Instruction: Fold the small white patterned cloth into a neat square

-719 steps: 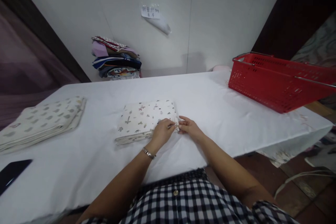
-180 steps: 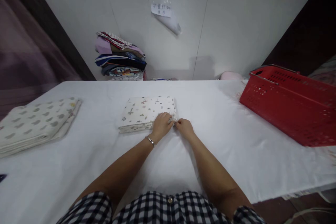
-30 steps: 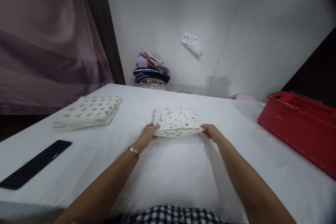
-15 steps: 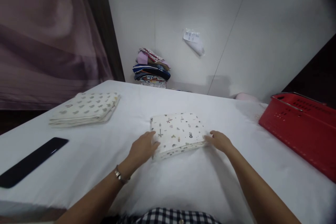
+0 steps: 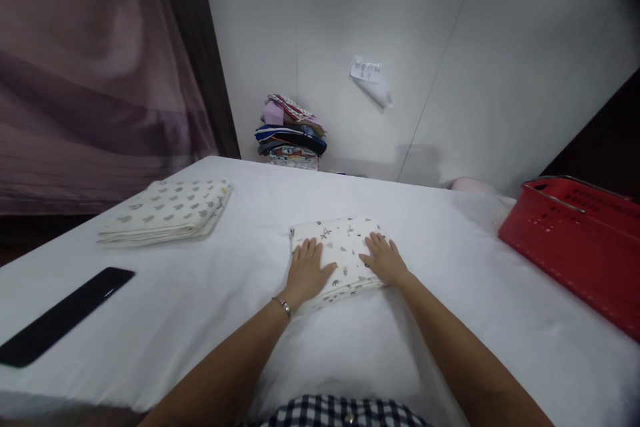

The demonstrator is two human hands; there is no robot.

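Observation:
A folded white cloth [image 5: 350, 260] with small printed motifs lies in front of me on the white-covered table [image 5: 240, 240]. My left hand [image 5: 307, 273] rests flat on its left part, fingers spread and pointing away from me. On the right part lies my right hand [image 5: 385, 260], palm down with its fingers apart. Both hands touch the top of the cloth, and neither grips it. The cloth's near edge shows several folded layers. Parts of its print are hidden under my hands.
Another folded cloth [image 5: 170, 210] with grey motifs lies at the left. Nearer on that side is a long black flat object [image 5: 65, 313]. A red basket [image 5: 575, 247] stands at the right. Behind the table is a stack of folded textiles [image 5: 293, 130] by the wall.
My hands have moved inward from the left and right edges of the folded cloth onto its top. Their fingers now lie spread out flat.

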